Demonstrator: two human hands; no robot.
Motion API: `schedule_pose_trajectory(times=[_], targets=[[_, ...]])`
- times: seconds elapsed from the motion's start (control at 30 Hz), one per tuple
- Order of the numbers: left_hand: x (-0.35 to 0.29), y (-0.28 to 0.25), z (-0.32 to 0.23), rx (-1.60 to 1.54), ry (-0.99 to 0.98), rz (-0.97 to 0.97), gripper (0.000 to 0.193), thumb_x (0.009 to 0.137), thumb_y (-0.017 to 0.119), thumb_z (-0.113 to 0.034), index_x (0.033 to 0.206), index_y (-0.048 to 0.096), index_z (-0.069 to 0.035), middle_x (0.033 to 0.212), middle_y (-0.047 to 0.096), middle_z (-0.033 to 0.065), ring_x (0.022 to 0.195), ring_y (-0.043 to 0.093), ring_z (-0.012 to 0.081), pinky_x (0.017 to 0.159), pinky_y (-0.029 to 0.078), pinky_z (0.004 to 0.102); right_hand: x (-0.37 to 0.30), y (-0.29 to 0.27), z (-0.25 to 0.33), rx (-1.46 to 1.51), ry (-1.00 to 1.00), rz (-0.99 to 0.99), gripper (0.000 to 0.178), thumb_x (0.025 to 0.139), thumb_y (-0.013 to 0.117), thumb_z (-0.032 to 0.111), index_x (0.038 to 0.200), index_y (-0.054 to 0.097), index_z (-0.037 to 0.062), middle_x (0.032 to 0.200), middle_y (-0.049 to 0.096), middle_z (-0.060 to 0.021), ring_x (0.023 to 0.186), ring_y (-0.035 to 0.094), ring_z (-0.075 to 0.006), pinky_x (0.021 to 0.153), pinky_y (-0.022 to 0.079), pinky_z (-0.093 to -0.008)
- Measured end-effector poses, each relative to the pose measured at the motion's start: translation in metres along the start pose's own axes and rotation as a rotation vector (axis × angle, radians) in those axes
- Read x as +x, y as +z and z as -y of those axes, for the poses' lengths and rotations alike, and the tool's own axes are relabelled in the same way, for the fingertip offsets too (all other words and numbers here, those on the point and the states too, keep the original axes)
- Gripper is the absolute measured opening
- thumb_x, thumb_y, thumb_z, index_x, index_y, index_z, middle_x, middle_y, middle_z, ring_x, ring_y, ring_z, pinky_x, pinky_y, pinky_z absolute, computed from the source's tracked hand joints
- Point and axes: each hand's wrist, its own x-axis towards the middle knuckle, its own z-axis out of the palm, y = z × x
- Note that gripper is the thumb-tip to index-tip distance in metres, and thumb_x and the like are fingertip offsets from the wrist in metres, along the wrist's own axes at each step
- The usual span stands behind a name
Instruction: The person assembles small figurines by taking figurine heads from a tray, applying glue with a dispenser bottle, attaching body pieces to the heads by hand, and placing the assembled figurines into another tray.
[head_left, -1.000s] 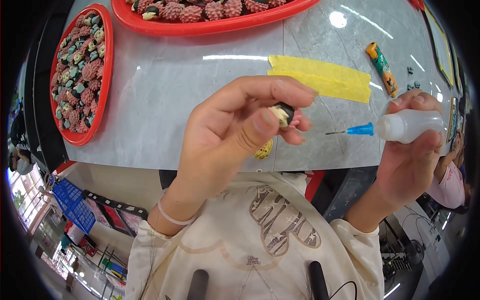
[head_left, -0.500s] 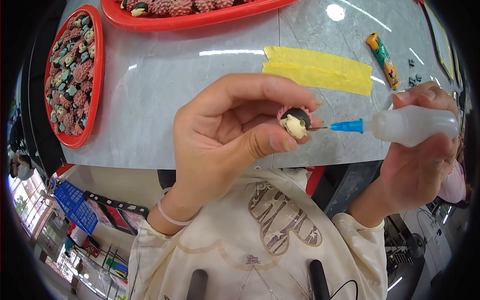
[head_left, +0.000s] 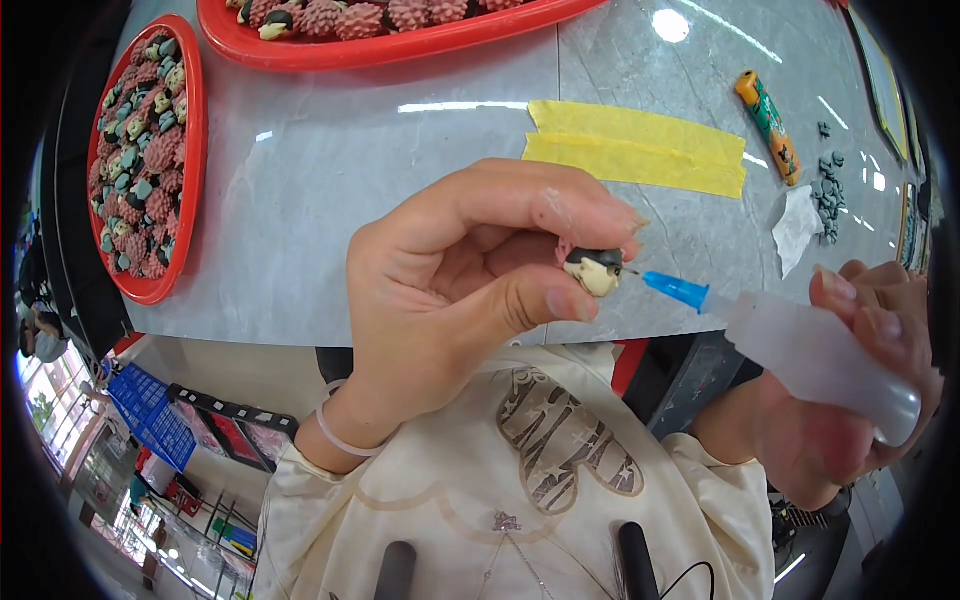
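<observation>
Between the thumb and fingers of my left hand (head_left: 450, 270) is a small pink, black and cream figurine (head_left: 597, 274). My right hand (head_left: 850, 400) grips a translucent squeeze bottle (head_left: 810, 350), tilted with its base lower than its tip. The bottle ends in a blue needle tip (head_left: 676, 291), whose thin metal needle points at the figurine's dark part. Whether the needle touches the surface is too small to tell. The fingers of my left hand hide the back of the figurine.
Red trays of similar figurines stand at the far left (head_left: 198, 150) and the top (head_left: 400, 58). Yellow tape (head_left: 640, 150) lies on the grey table (head_left: 300, 200). At right are an orange-green tube-shaped object (head_left: 768, 125), white paper (head_left: 797, 230) and several small grey-blue pieces (head_left: 830, 195).
My right hand and the bottle have swung lower, tilting the bottle and uncovering the paper and grey-blue pieces. The figurine has turned slightly in my left hand.
</observation>
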Motion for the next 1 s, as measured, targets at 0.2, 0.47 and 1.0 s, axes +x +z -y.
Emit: schedule_pose_trajectory(times=[0.2,0.47,1.0], targets=[[0.003,0.000,-0.002,-0.027,0.007,0.009,0.030,0.067,0.066,-0.015,0.087,0.049,0.000,0.089,0.051,0.0149,0.076,0.057,0.0229,0.068,0.048,0.0302,0.004,-0.001,0.000,0.054,-0.062,0.009,0.038,0.077,0.049,0.020,0.100,0.040,-0.0086,0.095,0.045,-0.0235,0.080,0.051,-0.0270,0.067,0.043,-0.0332],[0.005,0.004,0.002,-0.021,0.011,0.054,0.027,0.068,0.064,-0.008,0.089,0.050,0.003,0.090,0.051,0.0152,0.079,0.055,0.0221,0.066,0.048,0.0280,0.019,0.010,-0.028,-0.352,-0.117,-0.257,0.032,0.069,0.059,0.000,0.096,0.042,-0.0042,0.091,0.053,-0.0156,0.078,0.052,-0.0191,0.065,0.042,-0.0288],[0.001,0.005,-0.002,0.068,0.007,0.036,0.028,0.068,0.066,-0.012,0.087,0.051,0.002,0.089,0.051,0.0145,0.076,0.056,0.0218,0.060,0.049,0.0262,0.003,-0.070,-0.022,-1.174,0.297,-0.217,0.019,0.065,0.056,-0.004,0.083,0.056,-0.0004,0.077,0.056,-0.0039,0.065,0.050,-0.0088,0.061,0.040,-0.0209]])
